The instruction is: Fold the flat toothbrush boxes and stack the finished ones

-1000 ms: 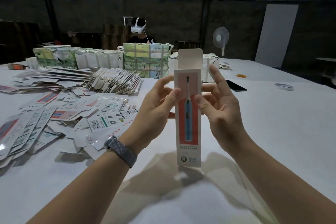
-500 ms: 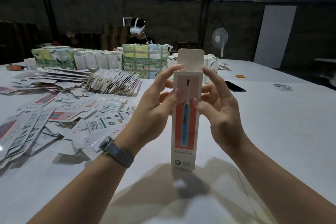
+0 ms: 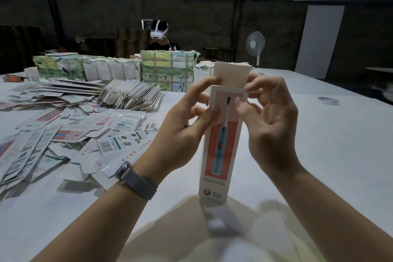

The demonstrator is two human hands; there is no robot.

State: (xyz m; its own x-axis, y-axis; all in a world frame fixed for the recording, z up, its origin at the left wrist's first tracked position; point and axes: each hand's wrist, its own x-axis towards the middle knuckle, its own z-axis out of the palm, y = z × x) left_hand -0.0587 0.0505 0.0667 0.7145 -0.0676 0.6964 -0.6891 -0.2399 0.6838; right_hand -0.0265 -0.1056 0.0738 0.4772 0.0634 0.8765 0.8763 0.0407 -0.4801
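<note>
The toothbrush box [image 3: 222,144] is held upright above the table [image 3: 319,144], between both hands. Its upper part is pinched by the left hand [image 3: 185,132] and the right hand [image 3: 270,121]; the top flap [image 3: 231,74] stands open.

One view only, from a camera on the person's head, wide-angle, looking forward and somewhat down across the desk [image 3: 319,155]. The hands, left [image 3: 182,125] and right [image 3: 272,125], sit close in the centre with the forearms running in from the lower edge. The far wall [image 3: 212,17] fills the top.
</note>
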